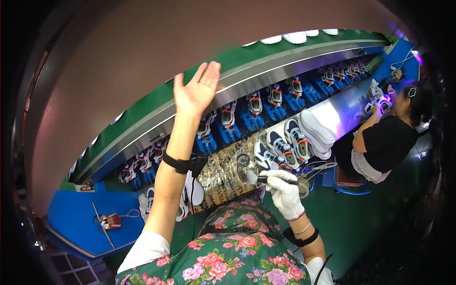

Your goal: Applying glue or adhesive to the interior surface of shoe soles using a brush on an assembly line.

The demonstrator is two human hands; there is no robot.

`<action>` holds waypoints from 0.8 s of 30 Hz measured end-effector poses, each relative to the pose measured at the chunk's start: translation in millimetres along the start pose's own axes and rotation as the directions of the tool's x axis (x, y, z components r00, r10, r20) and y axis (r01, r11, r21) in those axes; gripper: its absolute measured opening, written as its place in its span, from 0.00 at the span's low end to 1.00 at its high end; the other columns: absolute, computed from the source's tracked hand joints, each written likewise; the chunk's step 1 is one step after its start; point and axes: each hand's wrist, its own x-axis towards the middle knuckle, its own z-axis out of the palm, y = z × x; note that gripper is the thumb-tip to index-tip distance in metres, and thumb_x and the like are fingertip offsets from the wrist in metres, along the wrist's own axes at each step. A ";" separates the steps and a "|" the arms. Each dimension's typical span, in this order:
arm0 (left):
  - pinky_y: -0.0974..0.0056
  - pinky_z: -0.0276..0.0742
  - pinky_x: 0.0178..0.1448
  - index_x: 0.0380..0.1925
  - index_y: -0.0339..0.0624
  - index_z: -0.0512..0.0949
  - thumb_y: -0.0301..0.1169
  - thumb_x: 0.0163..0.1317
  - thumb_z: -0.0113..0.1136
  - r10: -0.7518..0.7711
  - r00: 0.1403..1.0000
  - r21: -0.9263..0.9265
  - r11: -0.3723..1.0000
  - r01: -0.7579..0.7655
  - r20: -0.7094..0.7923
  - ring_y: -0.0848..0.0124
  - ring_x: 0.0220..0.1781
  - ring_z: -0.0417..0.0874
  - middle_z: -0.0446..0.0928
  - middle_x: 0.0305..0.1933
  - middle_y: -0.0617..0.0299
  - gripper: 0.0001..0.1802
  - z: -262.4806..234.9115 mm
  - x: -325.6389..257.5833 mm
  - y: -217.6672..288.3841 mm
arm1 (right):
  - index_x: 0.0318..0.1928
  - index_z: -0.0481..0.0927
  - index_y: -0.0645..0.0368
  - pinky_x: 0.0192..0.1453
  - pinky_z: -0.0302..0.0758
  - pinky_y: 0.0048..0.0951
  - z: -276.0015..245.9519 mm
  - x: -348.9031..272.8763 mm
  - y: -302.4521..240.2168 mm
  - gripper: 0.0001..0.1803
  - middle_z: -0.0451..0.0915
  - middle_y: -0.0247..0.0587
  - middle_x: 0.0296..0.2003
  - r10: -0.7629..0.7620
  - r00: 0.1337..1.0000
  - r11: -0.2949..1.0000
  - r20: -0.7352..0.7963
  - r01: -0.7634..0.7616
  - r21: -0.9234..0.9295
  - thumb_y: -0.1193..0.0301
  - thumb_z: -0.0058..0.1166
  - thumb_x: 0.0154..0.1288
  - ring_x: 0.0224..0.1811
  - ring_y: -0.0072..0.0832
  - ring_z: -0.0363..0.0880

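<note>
My bare left hand [195, 92] is raised with its palm up and fingers spread, in front of the green upper belt [241, 58]. Nothing lies in it. In a white knit glove, my right hand [286, 194] grips a black-handled brush [262, 179], whose pale end points left over the taped bench top. Just beyond that hand, several navy, white and orange sneakers [281, 148] lie side by side on the bench. White shoe soles [317, 133] are stacked to their right. More shoe parts, partly covered by my left forearm, sit at the bench's left end.
Behind the bench [228, 178] runs a line of sneaker uppers [255, 104] on blue holders. White soles [295, 37] stand on the upper belt. A co-worker [387, 137] handles a shoe at the right. At left is a blue table [78, 218] with a small red device [111, 221].
</note>
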 end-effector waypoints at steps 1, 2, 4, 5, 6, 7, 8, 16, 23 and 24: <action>0.45 0.64 0.73 0.73 0.33 0.50 0.56 0.70 0.48 0.034 0.999 0.336 0.941 -0.032 0.001 0.43 0.72 0.65 0.59 0.72 0.37 0.45 6.4 18.1 -16.4 | 0.41 0.83 0.68 0.40 0.79 0.24 -9.1 -0.9 2.0 0.08 0.85 0.54 0.45 0.002 1.000 0.999 -0.010 -0.002 0.041 0.82 0.56 0.60 0.35 0.28 0.83; 0.45 0.63 0.73 0.74 0.36 0.50 0.54 0.68 0.52 0.071 0.997 0.631 0.773 -0.065 0.015 0.43 0.73 0.63 0.58 0.74 0.39 0.45 13.9 38.5 -33.6 | 0.40 0.83 0.68 0.40 0.80 0.25 -11.9 -1.6 0.5 0.08 0.85 0.55 0.45 0.007 0.999 0.997 -0.036 -0.004 0.076 0.82 0.55 0.61 0.35 0.28 0.83; 0.47 0.63 0.71 0.74 0.42 0.54 0.49 0.64 0.60 0.252 0.947 0.951 0.186 -0.249 0.199 0.43 0.71 0.65 0.60 0.73 0.38 0.44 31.0 79.1 -70.3 | 0.42 0.84 0.67 0.40 0.78 0.23 -20.5 -5.0 -0.1 0.09 0.85 0.51 0.44 -0.011 1.000 0.992 -0.026 0.014 0.125 0.82 0.57 0.60 0.37 0.27 0.82; 0.49 0.62 0.71 0.73 0.45 0.58 0.50 0.61 0.63 0.251 0.911 0.938 -0.199 -0.283 0.328 0.44 0.70 0.64 0.64 0.70 0.37 0.44 34.1 95.0 -76.8 | 0.42 0.84 0.67 0.40 0.79 0.23 -18.5 -5.2 -0.9 0.09 0.85 0.51 0.44 -0.005 0.999 0.992 -0.046 0.011 0.129 0.82 0.57 0.61 0.37 0.27 0.83; 0.53 0.64 0.69 0.69 0.49 0.66 0.51 0.60 0.64 0.256 0.786 0.694 -0.663 -0.280 0.563 0.45 0.68 0.67 0.72 0.62 0.36 0.39 14.3 119.8 -57.4 | 0.42 0.84 0.67 0.41 0.79 0.23 -11.6 -3.0 1.1 0.09 0.85 0.50 0.44 0.026 1.000 0.989 -0.010 -0.025 0.147 0.82 0.57 0.61 0.37 0.27 0.83; 0.53 0.66 0.67 0.65 0.49 0.70 0.50 0.59 0.65 0.239 0.824 0.681 -0.698 -0.222 0.513 0.46 0.65 0.69 0.75 0.57 0.38 0.35 19.4 126.8 -64.6 | 0.42 0.83 0.68 0.41 0.80 0.24 -14.3 -4.5 0.5 0.09 0.85 0.52 0.44 0.023 1.000 0.989 -0.020 -0.019 0.147 0.82 0.56 0.61 0.36 0.28 0.83; 0.54 0.67 0.65 0.60 0.50 0.74 0.49 0.59 0.66 0.226 0.858 0.661 -0.733 -0.162 0.461 0.47 0.63 0.71 0.79 0.52 0.40 0.31 25.2 132.6 -68.6 | 0.42 0.83 0.69 0.41 0.81 0.24 -16.0 -5.2 0.3 0.09 0.84 0.54 0.45 0.020 0.999 0.989 -0.028 -0.016 0.148 0.82 0.55 0.61 0.36 0.30 0.84; 0.43 0.68 0.72 0.52 0.33 0.72 0.40 0.72 0.57 0.327 0.937 0.676 0.663 -0.321 0.124 0.55 0.65 0.73 0.71 0.61 0.53 0.21 22.6 30.0 -33.6 | 0.46 0.82 0.67 0.40 0.76 0.22 -9.8 -11.0 -16.7 0.11 0.83 0.47 0.44 0.117 0.993 0.948 0.004 -0.113 0.297 0.81 0.53 0.65 0.39 0.25 0.79; 0.60 0.84 0.52 0.68 0.38 0.61 0.25 0.53 0.59 0.019 0.999 0.803 0.596 0.027 -0.048 0.65 0.45 0.84 0.78 0.47 0.57 0.39 -59.5 -164.3 -9.0 | 0.46 0.81 0.65 0.42 0.76 0.20 36.4 -18.5 -32.6 0.09 0.82 0.48 0.49 0.053 0.987 0.949 0.150 -0.097 0.301 0.80 0.54 0.65 0.39 0.23 0.79; 0.60 0.85 0.47 0.61 0.34 0.66 0.30 0.52 0.59 -0.040 0.971 0.706 0.680 0.200 -0.236 0.65 0.39 0.84 0.79 0.41 0.57 0.34 -84.8 -188.1 -8.4 | 0.46 0.81 0.66 0.41 0.77 0.21 48.8 -22.2 -35.5 0.10 0.82 0.48 0.48 0.077 0.991 0.954 0.113 -0.106 0.279 0.80 0.55 0.65 0.37 0.23 0.79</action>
